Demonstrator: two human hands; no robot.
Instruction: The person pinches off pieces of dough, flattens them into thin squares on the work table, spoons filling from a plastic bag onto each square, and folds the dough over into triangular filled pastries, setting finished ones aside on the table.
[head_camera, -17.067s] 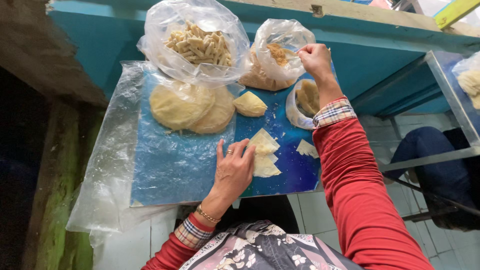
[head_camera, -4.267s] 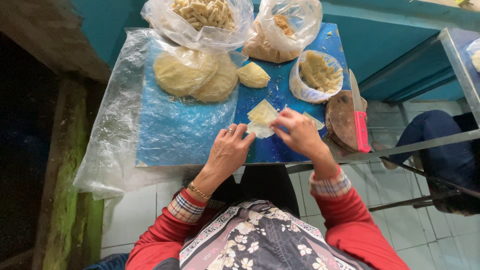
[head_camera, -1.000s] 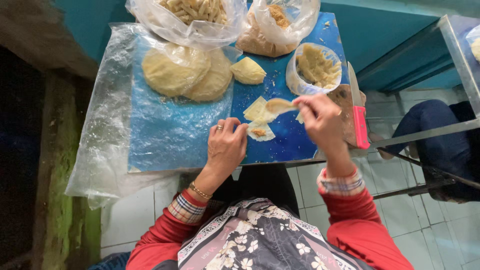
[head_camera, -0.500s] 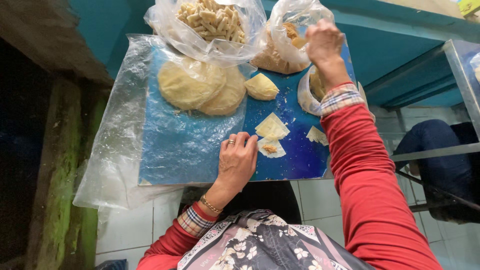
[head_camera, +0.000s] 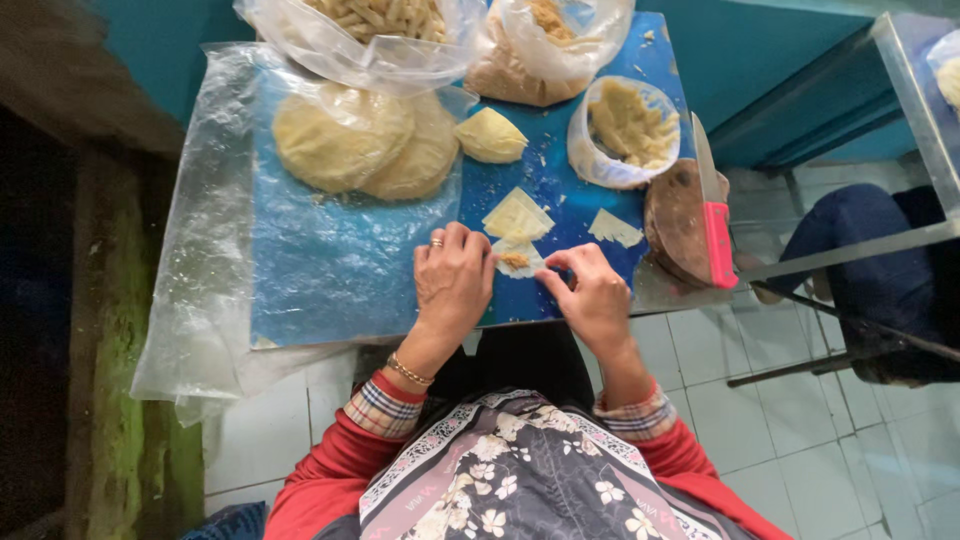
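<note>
Blue board (head_camera: 330, 270) has clear plastic on it. Round flat dough sheets (head_camera: 345, 140) lie at the left. The left hand (head_camera: 455, 275) and the right hand (head_camera: 595, 295) both pinch a small dough piece (head_camera: 517, 258) with filling, near the front edge. A red-handled knife (head_camera: 712, 215) rests at the right.

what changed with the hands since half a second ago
The right hand came back down from the far filling bags to the filled wrapper, which both hands now pinch. The left hand stayed by it; the round dough sheets and knife stayed put.
</note>
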